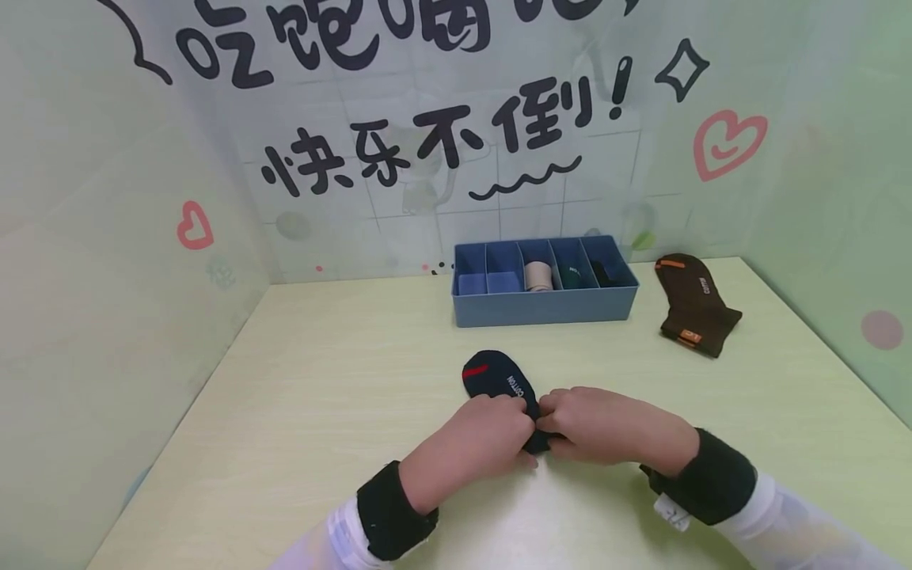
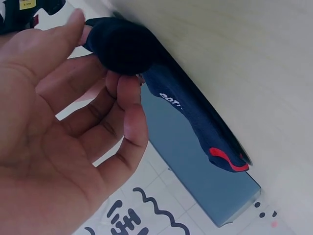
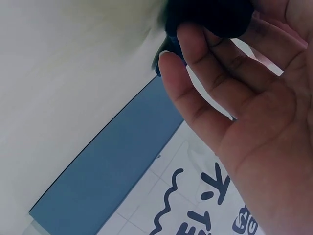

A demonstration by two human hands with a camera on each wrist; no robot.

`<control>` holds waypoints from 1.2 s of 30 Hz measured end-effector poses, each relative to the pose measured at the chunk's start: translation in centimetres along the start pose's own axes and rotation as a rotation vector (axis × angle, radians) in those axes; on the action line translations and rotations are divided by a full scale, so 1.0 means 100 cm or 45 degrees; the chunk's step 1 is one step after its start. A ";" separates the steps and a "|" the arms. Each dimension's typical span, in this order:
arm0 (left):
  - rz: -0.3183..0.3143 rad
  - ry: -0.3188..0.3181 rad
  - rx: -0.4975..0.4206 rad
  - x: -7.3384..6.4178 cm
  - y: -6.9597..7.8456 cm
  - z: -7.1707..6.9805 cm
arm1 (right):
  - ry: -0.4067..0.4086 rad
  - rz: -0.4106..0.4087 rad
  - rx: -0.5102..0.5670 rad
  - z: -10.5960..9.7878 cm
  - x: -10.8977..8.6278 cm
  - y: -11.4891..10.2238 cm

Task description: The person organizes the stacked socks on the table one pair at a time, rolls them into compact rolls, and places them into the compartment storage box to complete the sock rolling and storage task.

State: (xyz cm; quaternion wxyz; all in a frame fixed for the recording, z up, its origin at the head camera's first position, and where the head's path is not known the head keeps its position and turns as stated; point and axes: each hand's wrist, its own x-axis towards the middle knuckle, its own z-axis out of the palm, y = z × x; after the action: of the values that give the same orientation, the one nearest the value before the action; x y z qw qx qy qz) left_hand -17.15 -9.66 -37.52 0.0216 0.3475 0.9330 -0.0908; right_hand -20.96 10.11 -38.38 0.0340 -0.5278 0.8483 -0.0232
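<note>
A dark navy sock (image 1: 490, 369) with a red toe stripe and white lettering lies on the table, toe pointing away from me. My left hand (image 1: 476, 438) pinches its near end from the left, and my right hand (image 1: 607, 425) grips the same end from the right, the two hands almost touching. In the left wrist view, that end of the navy sock (image 2: 122, 46) forms a thick roll at the fingertips of the left hand (image 2: 73, 127), while the foot part stays flat. The right wrist view has the dark roll (image 3: 210, 14) against the fingers of the right hand (image 3: 259, 107).
Behind the hands stands a blue divided box (image 1: 545, 309). Its compartments hold a beige roll (image 1: 539, 275), a dark green item (image 1: 571, 277) and a black item (image 1: 604, 275). A flat brown sock (image 1: 689, 301) lies right of the box. A printed sheet (image 1: 399, 229) hangs behind the table.
</note>
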 end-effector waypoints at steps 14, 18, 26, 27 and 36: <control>0.026 0.070 -0.095 0.003 -0.006 0.007 | -0.068 0.164 0.168 0.000 0.001 0.000; -0.001 0.043 -0.178 0.005 -0.008 0.006 | -0.050 0.204 0.231 -0.001 0.001 0.002; -0.115 -0.016 -0.299 0.005 -0.009 0.006 | 0.168 0.015 -0.077 0.001 -0.002 0.004; -0.126 -0.019 -0.292 0.005 -0.009 0.006 | 0.168 0.001 -0.096 0.001 -0.002 0.004; -0.158 -0.051 -0.282 0.004 -0.008 0.006 | 0.126 -0.069 -0.184 0.003 -0.001 0.001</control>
State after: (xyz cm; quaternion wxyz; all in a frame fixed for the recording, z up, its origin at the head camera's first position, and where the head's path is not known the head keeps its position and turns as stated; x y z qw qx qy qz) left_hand -17.98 -10.11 -38.04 0.0726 0.2827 0.9565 0.0046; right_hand -20.97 10.24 -38.67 -0.0470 -0.5498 0.8339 0.0112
